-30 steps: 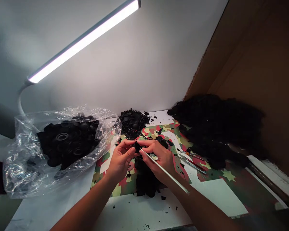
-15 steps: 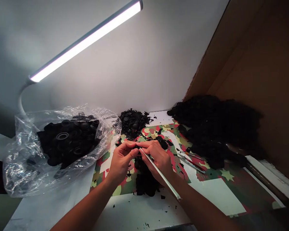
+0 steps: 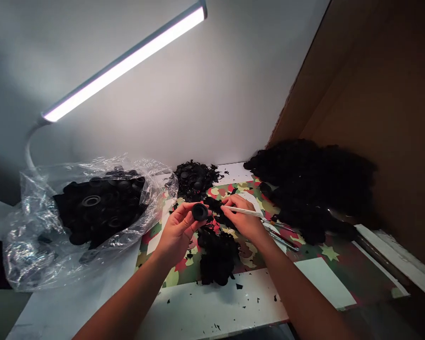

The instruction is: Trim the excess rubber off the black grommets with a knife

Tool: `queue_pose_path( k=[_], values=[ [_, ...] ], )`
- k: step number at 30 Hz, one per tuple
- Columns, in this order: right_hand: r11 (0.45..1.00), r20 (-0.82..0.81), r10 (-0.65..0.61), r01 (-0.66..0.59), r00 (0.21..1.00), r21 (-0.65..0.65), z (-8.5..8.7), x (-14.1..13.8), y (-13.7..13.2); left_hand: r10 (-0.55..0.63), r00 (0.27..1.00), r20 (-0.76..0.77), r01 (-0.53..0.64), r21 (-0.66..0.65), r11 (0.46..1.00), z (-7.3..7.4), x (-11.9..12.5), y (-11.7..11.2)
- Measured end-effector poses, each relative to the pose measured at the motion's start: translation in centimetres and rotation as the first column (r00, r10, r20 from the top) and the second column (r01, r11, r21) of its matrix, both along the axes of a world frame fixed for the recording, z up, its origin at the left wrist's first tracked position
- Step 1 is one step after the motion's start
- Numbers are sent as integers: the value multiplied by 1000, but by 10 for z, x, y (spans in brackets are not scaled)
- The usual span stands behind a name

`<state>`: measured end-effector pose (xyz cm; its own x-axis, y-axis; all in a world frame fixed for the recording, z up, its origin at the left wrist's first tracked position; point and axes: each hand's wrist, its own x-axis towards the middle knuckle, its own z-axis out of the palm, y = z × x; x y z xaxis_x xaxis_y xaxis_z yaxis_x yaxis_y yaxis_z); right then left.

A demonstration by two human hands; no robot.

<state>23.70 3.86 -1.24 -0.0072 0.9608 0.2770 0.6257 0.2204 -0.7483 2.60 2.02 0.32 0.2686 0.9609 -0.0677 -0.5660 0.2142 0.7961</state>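
The left hand (image 3: 177, 229) holds a small round black rubber cap (image 3: 199, 211) pinched between thumb and fingers (image 3: 187, 208), raised just above the desk (image 3: 198, 311) near the middle of the view. The right hand (image 3: 246, 219) sits just to the right of it, apart from the cap, its fingers closed around a thin white-handled pick (image 3: 246, 212) that lies nearly level and points to the right. Below and between the two hands is a heap of black trimmings (image 3: 216, 257) lying on a camouflage-patterned mat (image 3: 255, 257) with red, green and cream patches. A clear plastic bag (image 3: 38, 236) full of black rubber parts (image 3: 102, 205) rests on the left of the desk. Behind the hands, against the white wall, is a smaller pile of black scraps (image 3: 194, 177). On the right a large dark mound of black pieces (image 3: 311, 189) leans by a brown cardboard panel (image 3: 382, 118). Metal tools (image 3: 283, 238) lie on the mat just beside the right hand. A lit LED desk lamp (image 3: 127, 59) stretches overhead. Small black flecks dot the bare white desk at the near edge.
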Motion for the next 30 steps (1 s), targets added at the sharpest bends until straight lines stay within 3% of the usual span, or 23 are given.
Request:
queue_pose_path(
  k=[5,8,10,12,15,24,30],
  values=[
    [997,-218,-69,58,973,-56,10,-6,-8,39,997,-66,-36,50,998,-2,1,1],
    [986,-427,28,-96,904,-140,11,-12,-13,150,957,-250,-100,201,974,-3,2,-1],
    [950,-521,105,-241,847,-199,10,-19,-17,238,906,-349,-135,293,946,-3,3,-3],
    [909,-568,132,-328,812,-256,10,-25,-21,301,868,-395,-158,356,921,-2,3,-5],
    [886,-619,114,-362,777,-291,13,-31,-27,346,856,-383,-187,395,900,0,4,-8],
    [836,-802,55,-466,594,-288,15,-36,-26,302,926,-226,-244,252,937,-3,6,-5],
    [845,-805,55,-457,591,-277,18,-40,-29,201,978,-62,-201,0,979,-13,6,0]
  ],
)
